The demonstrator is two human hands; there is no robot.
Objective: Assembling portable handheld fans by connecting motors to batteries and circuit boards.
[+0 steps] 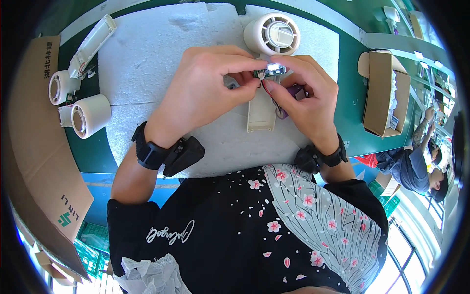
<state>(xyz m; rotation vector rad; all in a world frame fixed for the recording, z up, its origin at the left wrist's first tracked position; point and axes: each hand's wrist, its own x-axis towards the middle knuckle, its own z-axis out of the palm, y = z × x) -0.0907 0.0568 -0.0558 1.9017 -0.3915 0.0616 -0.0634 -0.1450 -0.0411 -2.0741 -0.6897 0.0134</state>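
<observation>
While pinched between both hands' fingers (247, 77), circuit board (269, 71) above fan handle (261, 115).

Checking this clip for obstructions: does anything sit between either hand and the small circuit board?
Nothing visible does. The left hand and right hand both pinch the small circuit board directly, above the white foam pad, with the cream fan housing beneath.

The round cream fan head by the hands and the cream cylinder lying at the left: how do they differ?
The fan head faces up, showing its grille, and joins a cream handle under the hands. The cylinder lies on its side on the green table, off the white foam pad, with no handle. Both are cream plastic and round.
</observation>
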